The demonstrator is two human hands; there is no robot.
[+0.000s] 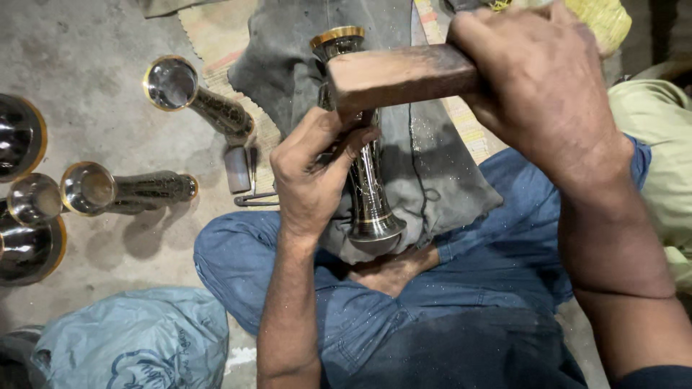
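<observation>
A tall dark metal vase [369, 194] with a gold rim and engraved pattern stands upright on a grey cloth [440, 173] between my crossed legs in blue trousers. My left hand [311, 173] is closed around the vase's narrow middle and seems to pinch a small tool against it, mostly hidden by the fingers. My right hand [537, 86] grips a rectangular wooden block [400, 75] held level, its end just over my left hand and beside the vase's neck. My foot [393, 268] shows below the vase's base.
Several similar gold-rimmed metal vases [194, 97] lie on the concrete floor at left, with more vases [119, 189] at the left edge. Small metal tools [249, 184] lie by a woven mat [223, 43]. A grey plastic bag [133, 338] sits at lower left.
</observation>
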